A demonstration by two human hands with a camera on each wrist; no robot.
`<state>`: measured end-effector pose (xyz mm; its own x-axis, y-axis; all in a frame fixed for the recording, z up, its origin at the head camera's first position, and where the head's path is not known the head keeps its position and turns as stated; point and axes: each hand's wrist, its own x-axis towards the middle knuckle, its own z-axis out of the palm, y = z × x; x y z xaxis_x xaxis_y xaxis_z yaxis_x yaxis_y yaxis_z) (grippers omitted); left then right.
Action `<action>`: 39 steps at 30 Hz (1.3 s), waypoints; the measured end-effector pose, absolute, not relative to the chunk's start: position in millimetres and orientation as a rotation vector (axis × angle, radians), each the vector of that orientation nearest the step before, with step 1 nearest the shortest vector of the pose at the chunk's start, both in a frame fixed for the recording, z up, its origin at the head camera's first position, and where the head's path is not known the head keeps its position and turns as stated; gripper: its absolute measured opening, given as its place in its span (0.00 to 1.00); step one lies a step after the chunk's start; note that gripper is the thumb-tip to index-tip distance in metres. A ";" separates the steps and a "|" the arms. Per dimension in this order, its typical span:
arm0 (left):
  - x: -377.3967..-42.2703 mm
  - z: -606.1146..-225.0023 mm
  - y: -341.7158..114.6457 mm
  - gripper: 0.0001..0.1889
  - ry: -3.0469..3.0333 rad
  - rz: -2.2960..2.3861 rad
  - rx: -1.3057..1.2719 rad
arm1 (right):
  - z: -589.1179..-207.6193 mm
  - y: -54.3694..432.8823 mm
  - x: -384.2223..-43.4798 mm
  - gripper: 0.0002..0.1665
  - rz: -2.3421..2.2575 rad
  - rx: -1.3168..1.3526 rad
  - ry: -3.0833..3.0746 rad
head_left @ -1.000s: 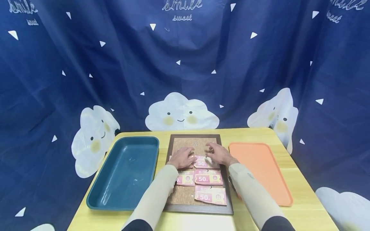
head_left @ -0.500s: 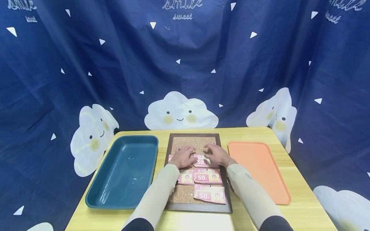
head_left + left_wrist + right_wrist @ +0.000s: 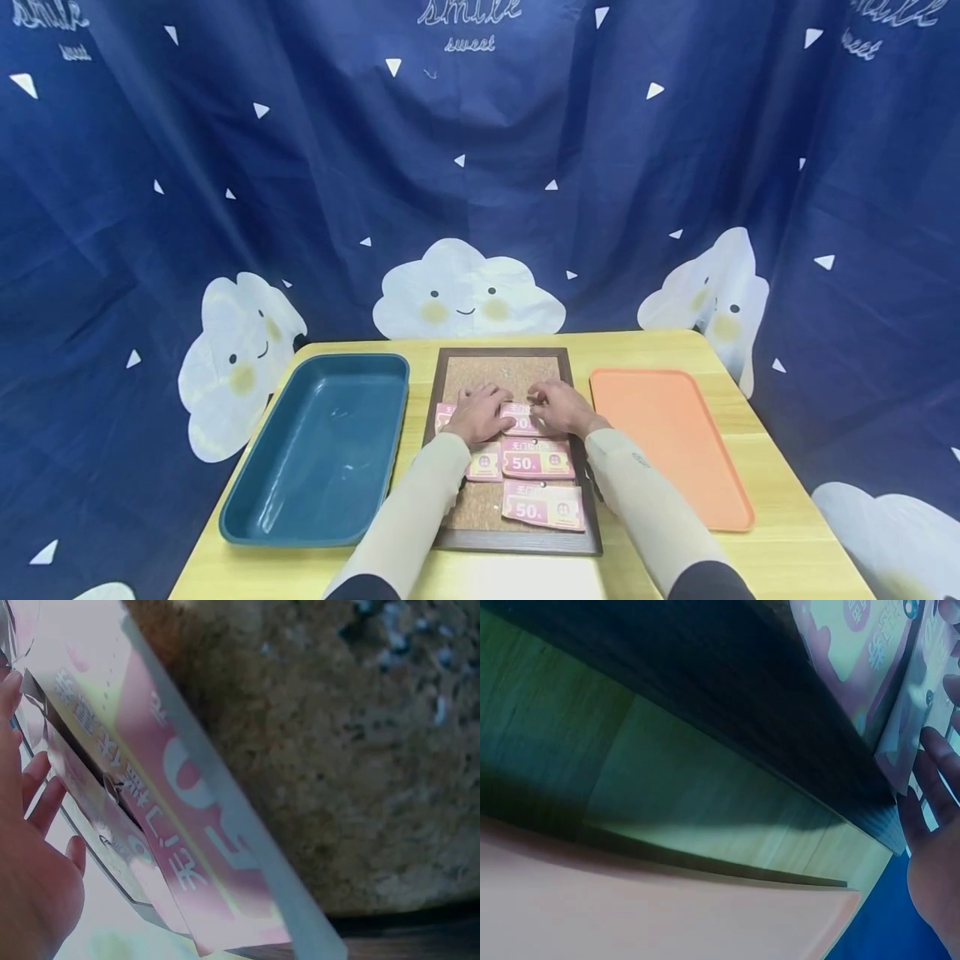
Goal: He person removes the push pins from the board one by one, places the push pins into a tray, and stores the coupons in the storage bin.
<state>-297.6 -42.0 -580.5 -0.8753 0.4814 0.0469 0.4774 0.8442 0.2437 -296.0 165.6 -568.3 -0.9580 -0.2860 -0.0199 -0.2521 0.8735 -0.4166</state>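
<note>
A framed cork board (image 3: 474, 510) lies in the middle of the table with several pink paper coupons on it, printed "50". My left hand (image 3: 480, 415) rests over the upper left part, its thumb at the left end of the upper right coupon (image 3: 519, 421); its fingers (image 3: 46, 802) look loosely extended in the left wrist view. My right hand (image 3: 562, 408) pinches at that coupon's top edge, thumb and fingertips together over its pushpin, which they hide. Below it, the middle right coupon (image 3: 538, 461) and lower right coupon (image 3: 543, 505) each show a small pushpin at the top.
A deep teal tray (image 3: 238, 508) stands left of the board. To the right lies a flat orange tray (image 3: 667, 450), close beside the board's frame (image 3: 705, 697). The wooden table (image 3: 780, 558) ends at a blue curtain (image 3: 480, 200) with clouds.
My right thumb and fingertips have closed together at the upper right coupon's top edge. My left hand has shifted slightly to the right, uncovering more of the upper left coupon.
</note>
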 end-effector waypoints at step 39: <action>-299.2 -585.2 -40.1 0.14 2.980 0.473 0.825 | -582.2 162.9 -306.2 0.06 -0.589 -0.440 3.048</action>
